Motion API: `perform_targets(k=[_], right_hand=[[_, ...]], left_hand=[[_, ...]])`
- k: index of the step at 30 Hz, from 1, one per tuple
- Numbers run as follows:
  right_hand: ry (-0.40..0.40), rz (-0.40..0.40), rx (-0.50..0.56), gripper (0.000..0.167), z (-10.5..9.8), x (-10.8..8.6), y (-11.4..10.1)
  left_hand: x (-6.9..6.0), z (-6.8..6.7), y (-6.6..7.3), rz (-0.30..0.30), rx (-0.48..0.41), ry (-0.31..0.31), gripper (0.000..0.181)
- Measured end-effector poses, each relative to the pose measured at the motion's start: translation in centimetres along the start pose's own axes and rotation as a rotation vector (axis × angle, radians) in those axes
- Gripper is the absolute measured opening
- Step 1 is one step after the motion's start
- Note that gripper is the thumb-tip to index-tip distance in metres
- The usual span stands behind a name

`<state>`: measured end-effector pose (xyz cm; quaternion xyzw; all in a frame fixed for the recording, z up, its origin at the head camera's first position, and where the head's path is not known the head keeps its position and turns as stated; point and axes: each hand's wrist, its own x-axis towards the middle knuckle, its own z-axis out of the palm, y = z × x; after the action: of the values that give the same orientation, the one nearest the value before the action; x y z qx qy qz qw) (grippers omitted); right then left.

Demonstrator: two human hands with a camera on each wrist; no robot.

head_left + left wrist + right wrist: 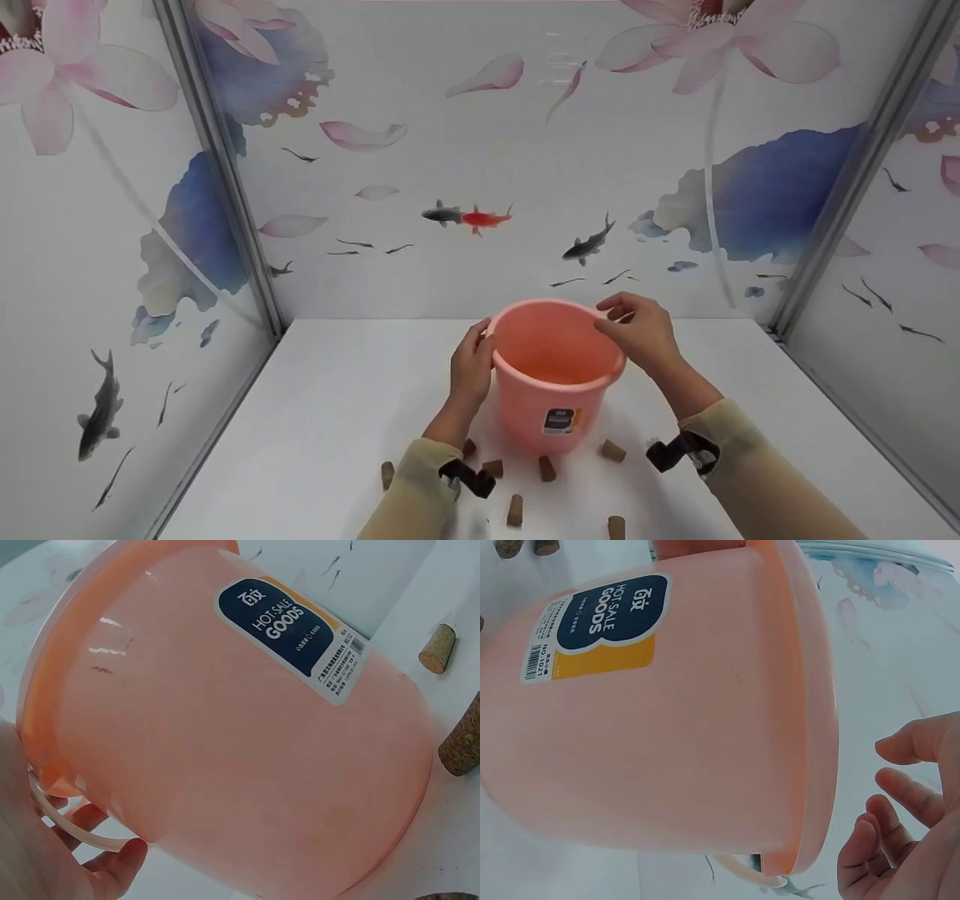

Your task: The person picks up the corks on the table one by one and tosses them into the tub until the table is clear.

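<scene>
A pink plastic bucket (559, 409) stands upright on the white table, its label facing the near side. My left hand (471, 367) is at the left of the rim. In the left wrist view its thumb and fingers curl about the bucket's pale handle (82, 835), close below the rim. On the far right side, my right hand (641, 334) hovers beside the rim with loosely bent fingers. The right wrist view shows a gap between that hand (907, 817) and the bucket, and nothing in its grasp. The bucket's far side is hidden.
Several cork stoppers lie scattered about the bucket's near side, among them one cork (514, 510) in front and another cork (613, 451) to the right. Printed panels (480, 150) with metal corner posts (225, 172) enclose the table at the back and sides.
</scene>
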<state>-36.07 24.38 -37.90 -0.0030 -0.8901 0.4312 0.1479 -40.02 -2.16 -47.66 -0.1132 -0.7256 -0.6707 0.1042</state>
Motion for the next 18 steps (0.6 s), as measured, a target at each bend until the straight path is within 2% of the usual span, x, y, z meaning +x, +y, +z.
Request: perform_targets(k=[3,9,18], right_hand=[[0.015,-0.019,-0.018,0.030,-0.3,-0.2,0.5],[0.024,-0.006,-0.051,0.031,-1.2,-0.5,1.3],[0.048,0.074,0.029,0.035,-3.5,-1.4,2.9]], left_hand=[[-0.1,-0.2,-0.2,0.005,-0.013,-0.004,0.049],[-0.2,-0.4,-0.4,0.011,-0.020,-0.002,0.049],[-0.1,0.2,-0.2,0.018,0.002,0.002,0.049]])
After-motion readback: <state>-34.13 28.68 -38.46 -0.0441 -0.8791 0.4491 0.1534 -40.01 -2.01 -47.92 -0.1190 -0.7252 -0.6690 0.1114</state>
